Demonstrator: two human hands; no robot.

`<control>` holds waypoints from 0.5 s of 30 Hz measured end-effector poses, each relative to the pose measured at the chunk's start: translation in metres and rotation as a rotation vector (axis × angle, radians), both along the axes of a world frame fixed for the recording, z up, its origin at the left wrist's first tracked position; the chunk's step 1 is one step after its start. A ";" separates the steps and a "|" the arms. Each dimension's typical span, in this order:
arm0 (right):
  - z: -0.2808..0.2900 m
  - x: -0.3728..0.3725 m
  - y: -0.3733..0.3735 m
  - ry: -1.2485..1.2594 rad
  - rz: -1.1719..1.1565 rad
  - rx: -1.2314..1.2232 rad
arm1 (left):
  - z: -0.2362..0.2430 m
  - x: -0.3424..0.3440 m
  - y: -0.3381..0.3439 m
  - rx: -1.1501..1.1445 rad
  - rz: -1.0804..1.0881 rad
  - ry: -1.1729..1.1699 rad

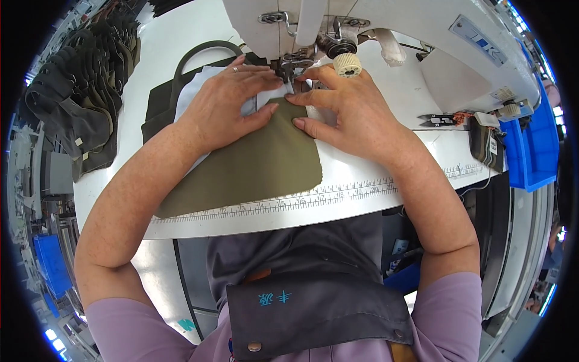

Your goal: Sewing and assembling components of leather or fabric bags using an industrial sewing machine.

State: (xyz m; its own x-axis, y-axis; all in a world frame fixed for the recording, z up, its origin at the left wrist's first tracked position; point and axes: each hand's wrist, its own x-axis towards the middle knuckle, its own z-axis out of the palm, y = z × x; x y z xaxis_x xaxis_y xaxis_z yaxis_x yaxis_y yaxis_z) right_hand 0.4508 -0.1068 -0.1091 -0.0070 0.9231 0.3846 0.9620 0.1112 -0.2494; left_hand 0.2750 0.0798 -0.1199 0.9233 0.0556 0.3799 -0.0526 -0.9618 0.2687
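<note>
Under the presser foot of a white sewing machine lies an olive fabric piece with a white fabric layer and dark green fabric beside it. My left hand rests flat on the layers left of the foot, its thumb apart on the olive cloth. On the other side, my right hand has its fingers spread, with the index fingertip and thumb touching the olive piece's right edge. Both hands are open. The needle point and the seam are hidden near the fingertips.
A pile of dark green sewn pieces sits at the left table edge. Black thread snips lie at right, near a blue bin. A printed ruler strip runs along the front edge. The machine head overhangs the far side.
</note>
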 end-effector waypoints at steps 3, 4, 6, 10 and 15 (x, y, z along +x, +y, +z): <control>-0.001 0.000 0.000 -0.005 -0.009 -0.011 | 0.001 0.001 0.000 0.000 0.001 -0.004; -0.001 0.000 0.000 -0.013 -0.010 -0.001 | 0.001 0.002 0.000 0.003 0.010 0.007; -0.001 0.000 -0.001 -0.017 -0.012 0.000 | 0.000 0.001 0.001 0.012 0.005 0.001; -0.006 -0.003 -0.003 -0.048 0.030 0.111 | 0.001 0.000 0.001 0.058 -0.020 -0.001; -0.002 -0.005 -0.001 -0.106 0.040 0.125 | 0.003 0.000 0.009 0.036 -0.021 0.043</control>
State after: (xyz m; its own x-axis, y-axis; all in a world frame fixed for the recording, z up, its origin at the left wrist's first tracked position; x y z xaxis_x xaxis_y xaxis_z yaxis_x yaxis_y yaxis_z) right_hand 0.4455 -0.1078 -0.1116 -0.0893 0.8663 0.4915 0.9764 0.1736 -0.1286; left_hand 0.2747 0.0885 -0.1171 0.9398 0.0228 0.3410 -0.0624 -0.9695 0.2369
